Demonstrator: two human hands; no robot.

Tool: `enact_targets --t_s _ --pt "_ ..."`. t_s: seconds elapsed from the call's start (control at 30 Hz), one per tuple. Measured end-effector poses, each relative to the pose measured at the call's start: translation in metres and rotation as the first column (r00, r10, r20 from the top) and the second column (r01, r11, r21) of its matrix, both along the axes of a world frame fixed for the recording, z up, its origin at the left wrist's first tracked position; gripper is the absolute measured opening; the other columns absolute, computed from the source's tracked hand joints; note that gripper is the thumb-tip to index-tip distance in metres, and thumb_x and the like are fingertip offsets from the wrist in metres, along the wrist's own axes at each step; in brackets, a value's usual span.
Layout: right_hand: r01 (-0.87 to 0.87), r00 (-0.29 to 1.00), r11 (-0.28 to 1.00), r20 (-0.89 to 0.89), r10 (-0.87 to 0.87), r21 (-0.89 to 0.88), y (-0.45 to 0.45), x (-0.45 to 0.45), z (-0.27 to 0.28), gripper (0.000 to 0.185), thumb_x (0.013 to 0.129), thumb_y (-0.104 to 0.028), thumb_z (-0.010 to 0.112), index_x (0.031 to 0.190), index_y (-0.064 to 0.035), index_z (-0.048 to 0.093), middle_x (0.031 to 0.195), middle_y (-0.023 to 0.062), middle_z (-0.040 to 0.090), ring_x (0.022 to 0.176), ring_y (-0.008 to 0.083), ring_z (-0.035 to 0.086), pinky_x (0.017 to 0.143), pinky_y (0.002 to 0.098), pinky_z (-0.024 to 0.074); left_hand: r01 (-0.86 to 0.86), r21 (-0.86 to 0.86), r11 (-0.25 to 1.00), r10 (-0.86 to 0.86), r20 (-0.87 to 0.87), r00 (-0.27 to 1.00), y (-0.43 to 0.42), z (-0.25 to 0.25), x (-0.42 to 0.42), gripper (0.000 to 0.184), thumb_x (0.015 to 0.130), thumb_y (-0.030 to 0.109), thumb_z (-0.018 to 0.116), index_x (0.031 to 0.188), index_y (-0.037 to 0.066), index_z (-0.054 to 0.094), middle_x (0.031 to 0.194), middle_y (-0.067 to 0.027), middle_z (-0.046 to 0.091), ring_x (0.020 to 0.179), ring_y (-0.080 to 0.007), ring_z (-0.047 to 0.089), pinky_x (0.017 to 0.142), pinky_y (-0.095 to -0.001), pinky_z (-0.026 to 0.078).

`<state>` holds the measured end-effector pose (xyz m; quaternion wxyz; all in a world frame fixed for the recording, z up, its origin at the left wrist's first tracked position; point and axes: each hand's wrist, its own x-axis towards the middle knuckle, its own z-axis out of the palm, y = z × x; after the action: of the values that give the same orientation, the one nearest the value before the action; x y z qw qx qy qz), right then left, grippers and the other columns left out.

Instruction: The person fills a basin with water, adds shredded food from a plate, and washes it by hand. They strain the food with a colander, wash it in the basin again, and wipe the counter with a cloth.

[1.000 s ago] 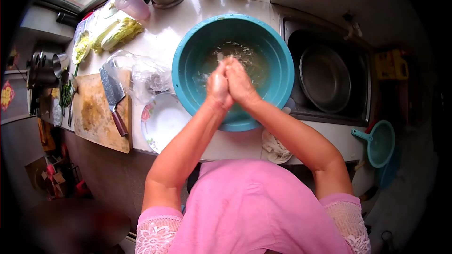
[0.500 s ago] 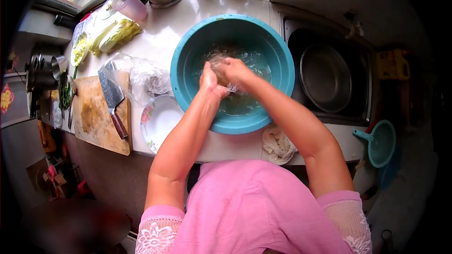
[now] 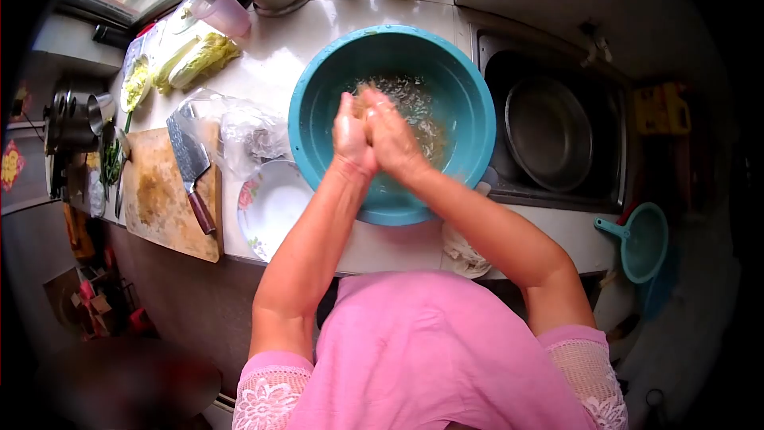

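A large teal basin (image 3: pixel 464 167) stands on the counter with murky, rippling water (image 3: pixel 426 111) in it and small pale bits in the water. Over the water, my left hand (image 3: pixel 351 134) and my right hand (image 3: pixel 392 134) are pressed together, palms facing. The fingers of both hands are close together and partly blurred. Something brownish shows between and behind the fingertips, too blurred to name.
Left of the basin are a plastic bag (image 3: pixel 253 129), a floral plate (image 3: pixel 274 211), and a cleaver (image 3: pixel 189 151) on a cutting board (image 3: pixel 151 183). Cabbage (image 3: pixel 203 60) lies behind. At right, a metal bowl (image 3: pixel 549 134) sits in the sink (image 3: pixel 609 167); a cloth (image 3: pixel 463 253) lies nearby.
Half a second ago my hands were farther apart, with my right hand more to the right. Now they are together again, slightly left of their position one second ago. The water's ripples have shifted.
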<state>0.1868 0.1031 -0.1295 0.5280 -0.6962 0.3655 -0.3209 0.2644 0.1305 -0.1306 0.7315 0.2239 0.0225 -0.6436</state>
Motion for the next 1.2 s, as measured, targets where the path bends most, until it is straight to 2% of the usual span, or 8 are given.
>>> enact_targets --t_s 0.3,0.5,0.6,0.67,0.73,0.8,1.0,1.2 --pt "-0.111 0.901 0.979 -0.433 0.026 -0.172 -0.082 -0.012 -0.013 0.047 0.085 -0.037 0.039 0.116 -0.0018 0.045 0.118 0.0238 0.042 0.105 0.0401 0.043 0.092 0.0414 0.034 0.005 0.366 0.931 -0.149 0.368 0.918 0.015 0.045 -0.007 0.067 0.086 0.057 0.022 0.122 0.004 0.043 0.13 -0.0102 0.037 0.127 -0.0243 0.02 0.101 -0.0506 -0.004" --pt "-0.227 0.539 0.936 -0.766 0.35 0.268 -0.066 -0.041 -0.011 0.07 0.077 -0.031 0.056 0.13 -0.0042 0.02 0.123 0.0319 0.032 0.114 0.042 0.037 0.097 0.0407 0.0319 0.096 0.72 0.688 -0.218 0.08 0.973 0.026 0.02 -0.027 0.067 0.086 0.046 0.034 0.135 0.008 0.01 0.141 -0.0157 0.012 0.128 -0.0365 0.01 0.097 -0.0602 -0.001" --pt "-0.237 0.731 0.697 -0.348 0.586 0.676 -0.048 -0.04 0.007 0.041 0.078 -0.022 0.052 0.112 0.0004 0.047 0.108 0.026 0.051 0.096 0.0351 0.053 0.078 0.0383 0.0445 0.155 0.546 0.823 -0.067 -0.176 0.982 0.017 -0.022 -0.035 0.048 0.09 0.039 0.029 0.12 0.003 0.038 0.121 -0.0178 0.043 0.114 -0.0331 0.04 0.095 -0.0514 0.029" --pt "-0.224 0.836 0.742 -0.267 0.479 0.632 -0.028 -0.037 0.004 0.029 0.077 -0.016 0.05 0.098 0.0029 0.054 0.103 0.0243 0.054 0.087 0.0321 0.056 0.068 0.0368 0.046 0.108 0.544 0.832 -0.033 -0.146 0.989 0.011 -0.024 -0.027 0.044 0.091 0.038 0.028 0.115 0.004 0.042 0.114 -0.0171 0.048 0.106 -0.0317 0.046 0.092 -0.049 0.034" --pt "-0.357 0.862 0.934 -0.382 0.332 0.006 -0.002 -0.04 0.02 0.023 0.078 -0.015 0.048 0.092 0.002 0.054 0.092 0.0222 0.054 0.089 0.0345 0.051 0.078 0.0384 0.0414 -0.014 0.488 0.873 0.072 -0.101 0.992 0.01 -0.007 -0.018 0.033 0.09 0.034 0.034 0.104 0.008 0.049 0.098 -0.0126 0.056 0.09 -0.0285 0.054 0.078 -0.0438 0.045" --pt "-0.208 0.977 0.978 -0.043 0.207 -0.022 0.025 -0.036 0.034 0.02 0.081 -0.014 0.044 0.088 0.0012 0.055 0.089 0.0203 0.053 0.089 0.0352 0.048 0.083 0.0399 0.0376 -0.02 0.379 0.925 -0.006 0.065 0.998 0.012 -0.014 -0.004 0.023 0.089 0.026 0.04 0.102 0.009 0.05 0.098 -0.0119 0.056 0.089 -0.0262 0.054 0.08 -0.0398 0.045" --pt "-0.187 0.945 0.882 -0.324 0.041 -0.432 -0.033 -0.031 0.016 0.021 0.08 -0.017 0.046 0.092 -0.0037 0.059 0.1 0.0171 0.05 0.092 0.0352 0.047 0.084 0.0404 0.0388 -0.167 0.393 0.904 0.059 0.273 0.96 0.012 0.027 -0.008 0.022 0.088 0.019 0.042 0.098 0.005 0.055 0.103 -0.0095 0.057 0.094 -0.0223 0.054 0.088 -0.0386 0.04" --pt "-0.021 0.718 0.981 -0.68 0.148 0.191 -0.073 -0.026 -0.033 0.043 0.075 -0.017 0.055 0.116 -0.0085 0.045 0.125 0.0225 0.036 0.107 0.0379 0.044 0.088 0.0443 0.04 0.058 0.682 0.729 -0.164 0.092 0.982 0.004 0.019 -0.017 0.043 0.09 0.036 0.028 0.116 0.006 0.044 0.117 -0.0146 0.049 0.111 -0.0325 0.042 0.092 -0.0626 0.02"
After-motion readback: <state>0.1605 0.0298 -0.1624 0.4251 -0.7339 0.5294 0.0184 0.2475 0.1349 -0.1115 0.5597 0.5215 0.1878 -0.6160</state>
